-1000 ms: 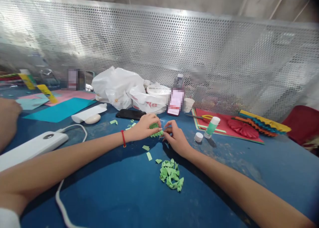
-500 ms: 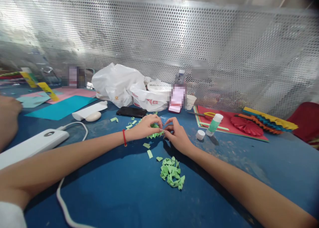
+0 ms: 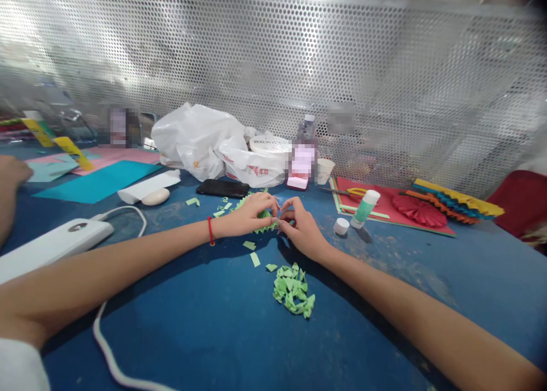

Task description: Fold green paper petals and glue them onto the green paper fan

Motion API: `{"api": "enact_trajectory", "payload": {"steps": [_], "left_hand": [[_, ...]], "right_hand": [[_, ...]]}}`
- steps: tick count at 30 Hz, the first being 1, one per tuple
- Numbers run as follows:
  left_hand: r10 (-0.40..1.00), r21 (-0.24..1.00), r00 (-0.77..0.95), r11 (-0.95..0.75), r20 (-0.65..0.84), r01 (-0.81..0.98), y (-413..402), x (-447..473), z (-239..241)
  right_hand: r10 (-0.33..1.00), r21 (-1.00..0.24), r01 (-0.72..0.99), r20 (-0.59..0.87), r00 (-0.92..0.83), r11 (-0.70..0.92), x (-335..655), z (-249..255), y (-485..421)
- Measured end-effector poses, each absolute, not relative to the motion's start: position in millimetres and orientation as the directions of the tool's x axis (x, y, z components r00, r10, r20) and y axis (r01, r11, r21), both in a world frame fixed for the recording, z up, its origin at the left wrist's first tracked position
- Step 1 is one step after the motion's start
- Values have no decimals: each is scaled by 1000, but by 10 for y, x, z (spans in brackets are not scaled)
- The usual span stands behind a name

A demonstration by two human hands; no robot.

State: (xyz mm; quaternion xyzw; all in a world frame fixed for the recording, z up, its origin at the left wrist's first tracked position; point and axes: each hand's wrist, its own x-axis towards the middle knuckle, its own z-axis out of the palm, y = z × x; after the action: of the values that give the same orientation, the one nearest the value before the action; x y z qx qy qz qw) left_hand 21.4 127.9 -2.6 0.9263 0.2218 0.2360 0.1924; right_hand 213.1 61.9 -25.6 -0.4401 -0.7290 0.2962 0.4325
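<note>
My left hand (image 3: pixel 245 217), with a red string at the wrist, curls over a green folded-paper model (image 3: pixel 264 225) with a spiky edge on the blue table (image 3: pixel 192 322). My right hand (image 3: pixel 301 228) meets it from the right, fingertips pinched at the model's edge. A pile of small green folded paper pieces (image 3: pixel 293 291) lies just in front of my right wrist. Loose green scraps (image 3: pixel 255 259) are scattered beneath my left hand.
A glue stick (image 3: pixel 365 207) and its white cap (image 3: pixel 341 226) lie right of my hands. Red paper with scissors (image 3: pixel 350 192) and coloured paper fans (image 3: pixel 448 206) sit far right. Behind are a black phone (image 3: pixel 223 188), white plastic bags (image 3: pixel 205 146), a bottle (image 3: pixel 304 151). Left: a white power bank (image 3: pixel 51 245) with cable, teal paper (image 3: pixel 96 183), another person's hand (image 3: pixel 11 177).
Both hands stay on the green model with small finger shifts. The view has drifted slightly, so everything sits a little higher in frame.
</note>
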Motion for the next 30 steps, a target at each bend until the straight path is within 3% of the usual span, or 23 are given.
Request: {"api": "enact_trajectory", "payload": {"steps": [10,30], "left_hand": [[492,475,772,-833,403,283,1310,202,-98],[530,513,625,-827,572,232,1277,214,-196]], "right_hand": [[926,-871,318,332,-182,375,2137,-284,651],[884,-736,495,427,-188,461,2107,-262,591]]}}
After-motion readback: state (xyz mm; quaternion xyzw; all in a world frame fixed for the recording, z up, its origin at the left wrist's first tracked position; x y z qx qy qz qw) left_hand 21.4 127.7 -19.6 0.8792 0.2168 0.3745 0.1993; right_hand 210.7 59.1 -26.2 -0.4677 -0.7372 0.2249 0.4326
